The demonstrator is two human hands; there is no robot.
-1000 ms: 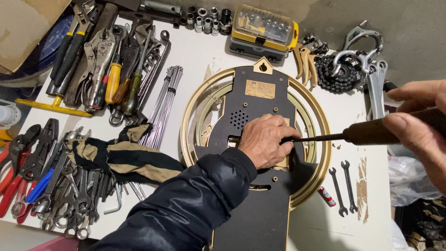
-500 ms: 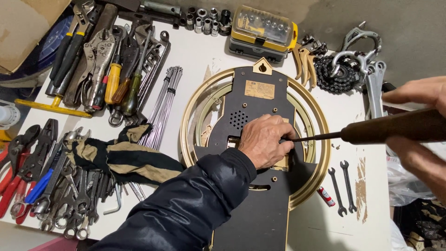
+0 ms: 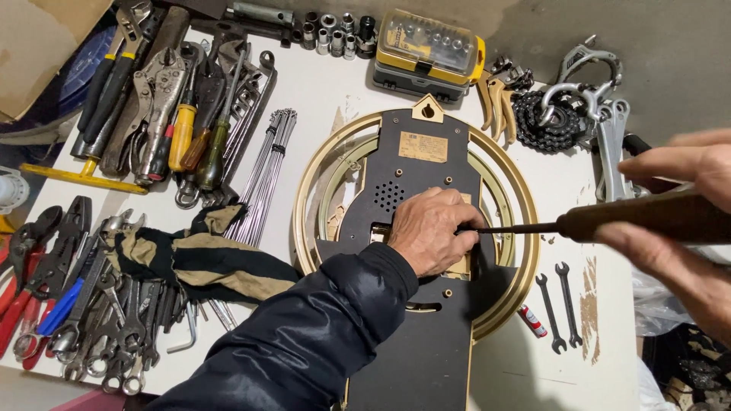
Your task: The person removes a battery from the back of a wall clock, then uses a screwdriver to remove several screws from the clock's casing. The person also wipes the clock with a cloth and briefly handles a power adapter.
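Note:
A wall clock lies face down on the white table, its dark back panel (image 3: 396, 160) ringed by a gold round frame (image 3: 525, 266). My left hand (image 3: 430, 232) rests on the middle of the panel, fingers curled over the clock mechanism and touching the tip of a screwdriver. My right hand (image 3: 685, 221) grips the dark brown handle of that screwdriver (image 3: 609, 221). Its thin shaft points left and meets the panel under my left fingers.
Pliers, wrenches and screwdrivers (image 3: 183, 129) crowd the left side, with a dark and tan cloth (image 3: 198, 255). A yellow bit case (image 3: 430, 49) and sockets stand at the back. A chain and brake parts (image 3: 563, 114) lie at right; two small spanners (image 3: 560, 301) sit by the frame.
My right hand has shifted its fingers around the screwdriver handle, as in turning it. My left hand and the clock stay in place.

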